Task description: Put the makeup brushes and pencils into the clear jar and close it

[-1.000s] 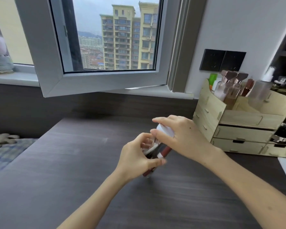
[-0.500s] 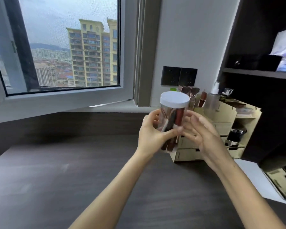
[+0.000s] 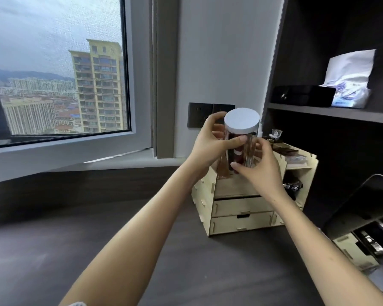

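The clear jar (image 3: 239,151) is held upright in the air above the wooden organizer, its white lid (image 3: 242,120) sitting on top. Dark red and black brush and pencil shafts (image 3: 236,154) show through its wall. My left hand (image 3: 210,146) wraps the jar's left side, thumb across the front. My right hand (image 3: 260,171) cups the jar's lower right side, fingers on the wall. The jar's base is hidden behind my right hand.
A pale wooden drawer organizer (image 3: 241,208) stands on the dark desk (image 3: 75,250) just below the jar. A dark shelf unit (image 3: 332,111) with a black case and a tissue pack rises at right. A window (image 3: 58,69) fills the left; a black wall socket (image 3: 199,115) sits behind the jar.
Both hands lifted the lidded jar from low over the desk up and rightward to above the organizer. My right hand came off the lid and now holds the jar's side.
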The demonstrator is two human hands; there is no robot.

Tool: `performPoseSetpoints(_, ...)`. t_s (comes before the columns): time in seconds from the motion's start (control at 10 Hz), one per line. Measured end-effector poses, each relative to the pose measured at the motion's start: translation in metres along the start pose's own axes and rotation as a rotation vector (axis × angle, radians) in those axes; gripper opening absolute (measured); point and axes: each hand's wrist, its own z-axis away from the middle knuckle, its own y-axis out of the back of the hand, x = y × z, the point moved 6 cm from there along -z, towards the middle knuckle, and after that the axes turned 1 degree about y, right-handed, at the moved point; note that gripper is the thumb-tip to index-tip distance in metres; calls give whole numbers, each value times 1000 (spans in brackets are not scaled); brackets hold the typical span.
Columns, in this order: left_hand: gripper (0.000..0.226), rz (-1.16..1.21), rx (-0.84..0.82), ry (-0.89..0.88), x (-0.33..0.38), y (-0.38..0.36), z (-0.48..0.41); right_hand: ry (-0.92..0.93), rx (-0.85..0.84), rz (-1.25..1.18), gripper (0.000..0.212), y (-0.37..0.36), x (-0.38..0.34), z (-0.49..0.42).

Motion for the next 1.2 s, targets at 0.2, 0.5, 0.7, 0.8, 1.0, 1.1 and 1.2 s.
performPoseSetpoints(0.2,60,-279,41,-256,-6,-9,-11,-26,21,128,72,-8,31,-8)
performPoseSetpoints(0.5,19,-717,201,-381,-25,-14,-27,-163,-11,526,70,-15,58,-19)
performPoseSetpoints(0.7,46,-942,55,-392,-38,-25,-29,-131,59,736,67,-13,56,-21)
performPoseSetpoints(0.8,55,-970,22,-350,-46,-28,-27,-152,64,747,67,-15,57,-19)
performPoseSetpoints(1.0,67,-970,-50,-254,-55,-29,-22,-207,32,799,70,-16,56,-15)
performPoseSetpoints(1.1,64,-956,-98,-209,-53,-29,-14,-245,7,809,69,-14,51,-13)
performPoseSetpoints(1.2,58,-898,-2,-219,-45,-9,-8,-176,148,811,61,-11,30,-3)
